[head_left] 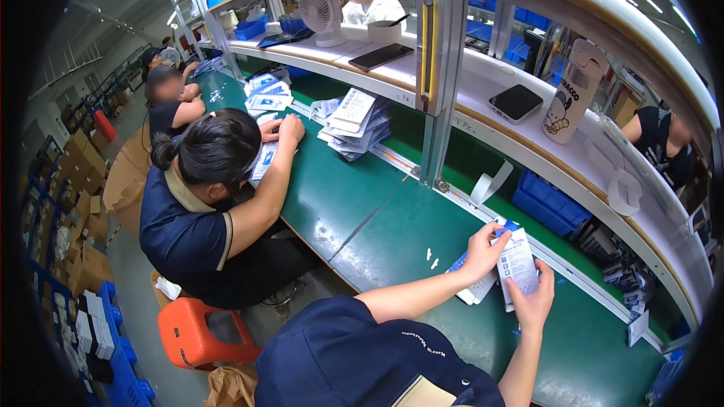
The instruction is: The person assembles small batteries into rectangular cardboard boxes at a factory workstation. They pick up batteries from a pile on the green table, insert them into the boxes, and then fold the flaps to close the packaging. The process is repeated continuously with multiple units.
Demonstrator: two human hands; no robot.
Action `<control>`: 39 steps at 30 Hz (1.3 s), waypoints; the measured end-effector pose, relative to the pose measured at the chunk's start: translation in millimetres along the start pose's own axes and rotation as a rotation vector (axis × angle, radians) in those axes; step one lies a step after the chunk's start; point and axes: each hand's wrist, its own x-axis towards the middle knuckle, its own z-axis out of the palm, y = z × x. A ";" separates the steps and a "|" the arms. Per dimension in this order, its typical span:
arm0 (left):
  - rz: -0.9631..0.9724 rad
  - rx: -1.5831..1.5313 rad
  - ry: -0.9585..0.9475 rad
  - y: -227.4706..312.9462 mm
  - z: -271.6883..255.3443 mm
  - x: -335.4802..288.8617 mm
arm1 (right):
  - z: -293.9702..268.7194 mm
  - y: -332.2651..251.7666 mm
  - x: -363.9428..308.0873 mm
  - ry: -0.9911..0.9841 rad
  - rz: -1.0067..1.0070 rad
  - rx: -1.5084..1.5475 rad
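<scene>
Over the green table [392, 237], both hands hold a flat white-and-blue packaging box [517, 262]. My left hand [483, 250] has its fingers and thumb pinched at the box's blue upper end. Around the lower right edge curls my right hand [532, 298], its thumb across the printed face. Beside the box, partly under my left wrist, lie flat white-and-blue packages [477, 289]; how many cannot be seen. Small white pieces [431, 258] rest on the table left of my left hand.
A co-worker [215, 181] sits at the left, handling similar packages. A pile of packages [354, 124] stands farther along the table. Above the far edge, a shelf holds a phone [516, 103] and a bottle [575, 94]. A blue bin [549, 202] sits below it. An orange stool [197, 335] is at left.
</scene>
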 end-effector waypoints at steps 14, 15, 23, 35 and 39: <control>0.433 0.540 -0.241 20.4 -6.5 -7.3 | -93.9 89.1 -4.5 0.134 0.478 -0.490; 0.483 0.620 -0.249 22.4 -7.7 -8.0 | -102.6 94.3 -8.1 0.060 0.587 -0.545; 0.370 1.163 -0.264 30.1 -18.1 -9.2 | -99.8 95.5 -11.7 -0.139 0.889 -0.721; 0.204 1.115 -0.217 27.3 -26.2 9.2 | 1.1 28.1 -3.6 -0.048 -0.105 -0.223; 0.189 0.736 -0.122 20.6 -32.4 19.5 | 10.8 22.2 -4.4 -0.016 -0.158 -0.010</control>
